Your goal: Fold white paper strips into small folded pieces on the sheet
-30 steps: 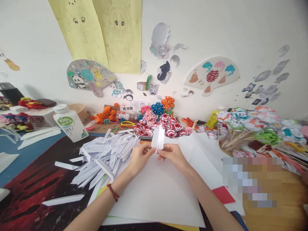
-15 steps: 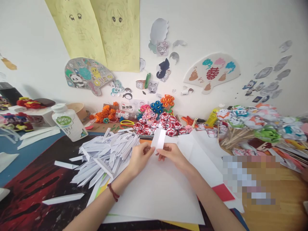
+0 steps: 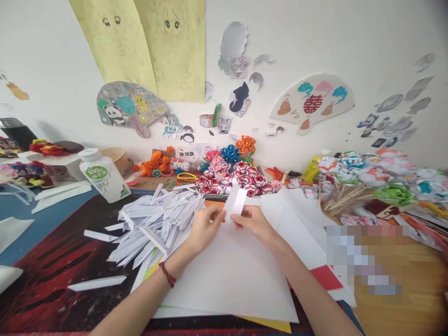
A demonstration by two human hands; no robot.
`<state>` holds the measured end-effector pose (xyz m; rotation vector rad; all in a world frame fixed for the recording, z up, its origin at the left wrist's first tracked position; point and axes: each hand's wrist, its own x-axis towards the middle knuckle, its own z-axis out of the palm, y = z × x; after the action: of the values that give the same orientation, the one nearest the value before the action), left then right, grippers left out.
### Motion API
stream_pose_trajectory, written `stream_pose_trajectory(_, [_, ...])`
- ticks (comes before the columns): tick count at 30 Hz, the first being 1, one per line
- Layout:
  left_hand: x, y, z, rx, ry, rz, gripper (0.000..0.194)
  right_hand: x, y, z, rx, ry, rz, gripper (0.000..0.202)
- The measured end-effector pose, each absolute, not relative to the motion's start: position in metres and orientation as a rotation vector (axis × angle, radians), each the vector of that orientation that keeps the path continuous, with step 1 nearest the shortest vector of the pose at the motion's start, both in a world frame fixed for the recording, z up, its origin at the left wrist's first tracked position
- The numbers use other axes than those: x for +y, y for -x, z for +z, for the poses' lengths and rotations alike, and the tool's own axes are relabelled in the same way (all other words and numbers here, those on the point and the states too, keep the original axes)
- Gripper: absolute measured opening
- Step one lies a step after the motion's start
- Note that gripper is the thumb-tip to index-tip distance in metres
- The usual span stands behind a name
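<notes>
A small folded white paper strip (image 3: 235,203) is held upright between both hands, above a large white sheet (image 3: 231,275). My left hand (image 3: 206,227) pinches its lower left edge with thumb and forefinger. On its lower right side, my right hand (image 3: 255,224) grips it, the thumb in front and the other fingers partly hidden behind. Left of my left hand lies a heap of folded white paper strips (image 3: 150,224). One loose strip (image 3: 97,283) rests on the dark red and black mat (image 3: 52,266).
Behind my hands stand red-and-white paper flowers (image 3: 245,179) and blue and orange ones. A white bottle (image 3: 104,176) is at the back left. Wooden sticks (image 3: 345,198) and more paper flowers (image 3: 378,170) lie at the right. Sheets with a red piece (image 3: 326,277) lie beside my right forearm.
The whole view has shifted slightly, so things appear a little further right. Both hands still hold the folded strip; my left fingertips sit at its edge, with slightly more of the strip showing.
</notes>
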<state>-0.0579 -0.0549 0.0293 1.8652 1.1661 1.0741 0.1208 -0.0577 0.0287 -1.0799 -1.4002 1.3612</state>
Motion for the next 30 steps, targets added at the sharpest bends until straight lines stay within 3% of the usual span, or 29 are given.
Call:
stream_pose_trajectory(9, [-0.0582, 0.0533, 0.0295, 1.085, -1.791, 0.924, 0.038, -0.0588, -0.1205, 0.0313, -1.313, 1.027, 1.350, 0.023])
stream_pose_trajectory(23, [-0.0582, 0.0524, 0.0302, 1.017, -1.935, 0.967, 0.026, -0.0575, -0.1245, 0.0274, -1.328, 1.014, 1.286, 0.022])
stream_pose_trajectory(30, [-0.0587, 0.0538, 0.0261, 1.109, -1.859, 1.019, 0.029, -0.0577, -0.1243, 0.0277, -1.364, 1.011, 1.338, 0.022])
